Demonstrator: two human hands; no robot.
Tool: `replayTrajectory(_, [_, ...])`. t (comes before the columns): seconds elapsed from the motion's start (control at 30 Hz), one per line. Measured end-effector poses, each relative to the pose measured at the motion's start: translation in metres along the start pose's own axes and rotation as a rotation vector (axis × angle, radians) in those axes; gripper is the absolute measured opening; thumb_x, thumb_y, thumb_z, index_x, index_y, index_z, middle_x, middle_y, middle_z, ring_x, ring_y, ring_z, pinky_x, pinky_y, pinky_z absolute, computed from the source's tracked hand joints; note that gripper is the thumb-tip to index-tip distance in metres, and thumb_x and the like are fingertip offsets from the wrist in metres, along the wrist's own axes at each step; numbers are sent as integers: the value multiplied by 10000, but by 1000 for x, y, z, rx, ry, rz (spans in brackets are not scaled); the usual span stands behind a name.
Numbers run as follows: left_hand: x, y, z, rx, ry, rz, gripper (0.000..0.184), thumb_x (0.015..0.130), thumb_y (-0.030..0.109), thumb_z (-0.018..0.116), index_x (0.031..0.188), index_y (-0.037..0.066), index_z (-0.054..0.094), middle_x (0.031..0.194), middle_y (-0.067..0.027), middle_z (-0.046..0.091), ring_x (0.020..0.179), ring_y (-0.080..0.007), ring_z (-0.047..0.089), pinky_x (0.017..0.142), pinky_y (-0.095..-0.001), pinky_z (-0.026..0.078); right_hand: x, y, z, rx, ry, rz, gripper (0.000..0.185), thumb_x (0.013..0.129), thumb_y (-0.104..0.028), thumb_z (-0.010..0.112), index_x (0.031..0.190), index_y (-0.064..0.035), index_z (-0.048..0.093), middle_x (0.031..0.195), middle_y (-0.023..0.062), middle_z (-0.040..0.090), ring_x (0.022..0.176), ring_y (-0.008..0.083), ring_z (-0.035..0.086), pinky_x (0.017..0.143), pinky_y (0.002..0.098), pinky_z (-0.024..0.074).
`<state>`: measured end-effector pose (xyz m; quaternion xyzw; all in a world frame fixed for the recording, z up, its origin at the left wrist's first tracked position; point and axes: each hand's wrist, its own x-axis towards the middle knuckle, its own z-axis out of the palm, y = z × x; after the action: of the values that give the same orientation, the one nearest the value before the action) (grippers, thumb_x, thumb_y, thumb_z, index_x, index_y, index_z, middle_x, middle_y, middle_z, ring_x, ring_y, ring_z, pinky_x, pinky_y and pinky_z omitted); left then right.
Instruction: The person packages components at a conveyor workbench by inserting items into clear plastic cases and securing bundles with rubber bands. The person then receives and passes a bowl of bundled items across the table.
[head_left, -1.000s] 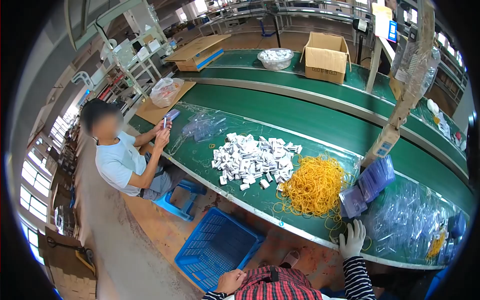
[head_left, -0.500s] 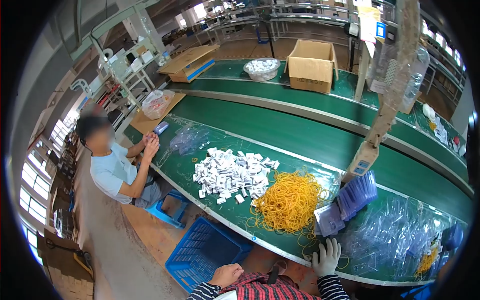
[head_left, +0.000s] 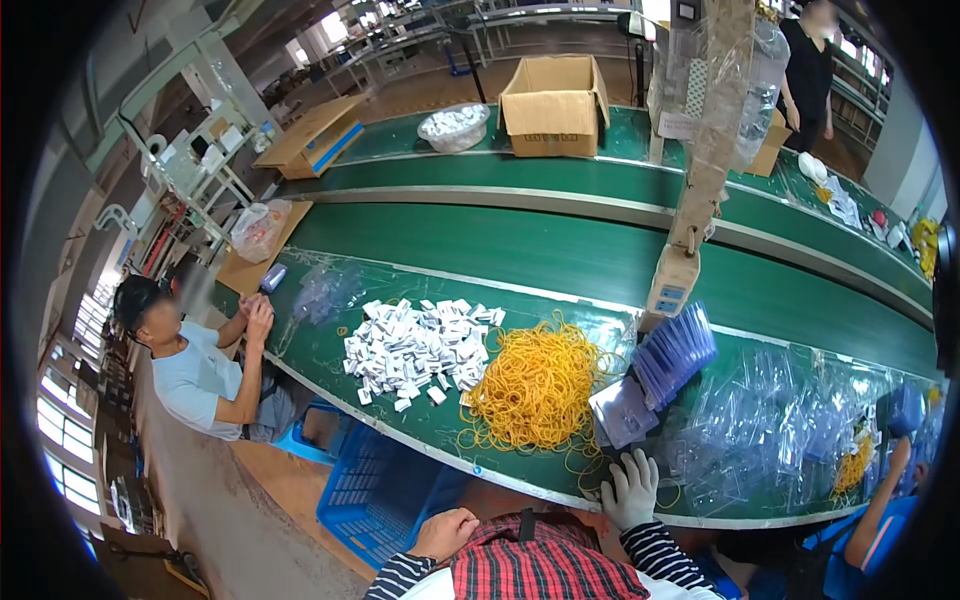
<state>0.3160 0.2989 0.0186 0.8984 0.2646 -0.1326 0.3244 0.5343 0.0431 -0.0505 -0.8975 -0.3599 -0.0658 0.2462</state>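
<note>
My left hand (head_left: 445,533), bare, rests in a loose fist on the red plaid cloth (head_left: 520,560) over my lap; I see nothing in it. Wearing a pale glove, my right hand (head_left: 631,490) lies with fingers spread at the near edge of the green table (head_left: 555,482). Just beyond its fingertips is a flat clear plastic sleeve (head_left: 624,411), beside a fanned stack of bluish plastic sleeves (head_left: 676,355). A heap of yellow rubber bands (head_left: 535,390) lies left of the sleeves. Farther left spreads a pile of small white pieces (head_left: 415,345).
Loose clear plastic sleeves (head_left: 760,440) cover the table's right part. A blue crate (head_left: 375,500) stands below the edge at left. A post (head_left: 700,170) rises behind the stack. Co-workers sit at left (head_left: 205,375) and right (head_left: 880,510); another person (head_left: 808,75) stands far back.
My view has turned right, so the table's things appear farther left. A standing person and the right co-worker's arm have come into view. Both my hands keep their poses.
</note>
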Motion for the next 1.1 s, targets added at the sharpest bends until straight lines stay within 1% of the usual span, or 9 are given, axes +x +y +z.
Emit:
replayTrajectory(0.13, [7, -3, -1, -3, -14, 8, 212, 871, 275, 563, 899, 75, 629, 879, -103, 657, 849, -303, 627, 723, -408, 492, 2, -2, -1, -26, 7, -3, 330, 754, -224, 644, 1037, -57, 618, 1171, 139, 562, 1215, 341, 438, 1038, 521, 295])
replayTrajectory(0.27, [17, -18, -4, -35, 101, 29, 154, 832, 208, 610, 915, 79, 628, 879, -109, 630, 865, -308, 599, 756, -396, 476, 2, -3, 1, -43, 13, -7, 327, 746, -212, 651, 1033, -60, 618, 1159, 130, 572, 1209, 336, 447, 1035, 519, 301])
replayTrajectory(0.37, [41, -28, -17, 42, 441, 217, 241, 785, 169, 647, 1000, 71, 602, 988, -125, 592, 968, -325, 547, 845, -419, 436, 2, -4, 3, -64, 15, -8, 317, 746, -213, 651, 1022, -60, 620, 1157, 129, 575, 1211, 332, 447, 1035, 518, 302])
replayTrajectory(0.5, [89, -58, -44, 325, 600, 229, 542, 734, 151, 674, 1241, 80, 495, 1322, -182, 420, 1244, -381, 362, 1038, -502, 282, 3, -9, 3, -104, 19, -9, 304, 748, -206, 646, 1016, -65, 620, 1153, 127, 577, 1209, 329, 452, 1036, 517, 304])
replayTrajectory(0.67, [165, -82, -81, 515, 510, 457, 696, 760, 197, 690, 1387, 158, 391, 1453, -195, 281, 1352, -395, 233, 1101, -547, 166, 6, -17, 3, -169, -16, 18, 293, 763, -216, 623, 1019, -72, 618, 1144, 123, 582, 1206, 329, 453, 1040, 510, 303])
replayTrajectory(0.77, [215, -79, -96, 514, 414, 698, 689, 737, 190, 691, 1370, 174, 420, 1450, -181, 293, 1352, -402, 229, 1086, -562, 177, 9, -20, 4, -219, -38, 30, 298, 770, -234, 613, 1021, -73, 617, 1142, 123, 581, 1195, 331, 456, 1036, 542, 287])
replayTrajectory(0.9, [259, -54, -116, 501, 254, 912, 571, 805, 249, 607, 1348, 169, 450, 1415, -94, 393, 1341, -324, 301, 1101, -571, 153, 30, -53, 0, -316, 10, 55, 305, 765, -254, 629, 1014, -78, 625, 1154, 115, 569, 1171, 332, 462, 1027, 574, 271])
replayTrajectory(1.0, [283, -59, -116, 551, 183, 870, 557, 808, 275, 611, 1331, 151, 464, 1370, -84, 448, 1323, -313, 330, 1099, -590, 136, 82, -105, 3, -231, 66, 19, 339, 761, -289, 671, 1029, -87, 624, 1180, 115, 554, 1165, 333, 464, 1031, 537, 287])
replayTrajectory(1.1, [293, -77, -118, 598, 262, 831, 567, 807, 301, 618, 1310, 81, 473, 1338, -77, 476, 1302, -314, 355, 1098, -609, 109, 142, -149, 29, -136, -32, -68, 466, 796, -387, 667, 1151, -97, 587, 1275, 141, 513, 1230, 357, 426, 1033, 546, 280])
